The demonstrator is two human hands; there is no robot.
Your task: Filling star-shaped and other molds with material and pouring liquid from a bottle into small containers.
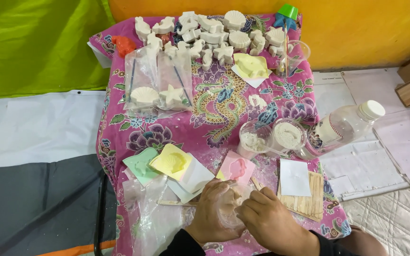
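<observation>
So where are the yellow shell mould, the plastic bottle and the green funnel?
yellow shell mould (171, 162), head view, on its shell-shaped hollow
plastic bottle (345, 127), head view, on its clear body
green funnel (288, 10), head view, on its cone

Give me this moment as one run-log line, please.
left hand: cups clear plastic cup | right hand: fingers at cup rim | nearby: pink mould, yellow shell mould | surface: floral cloth

On the cloth: two clear cups (254, 138) of white plaster powder, one capped plastic bottle (345, 127), and two bagged casts (157, 83). Four coloured moulds (171, 162) show: green, two yellow, one pink. The loose white casts (205, 35) at the far edge are too crowded to count.
</observation>
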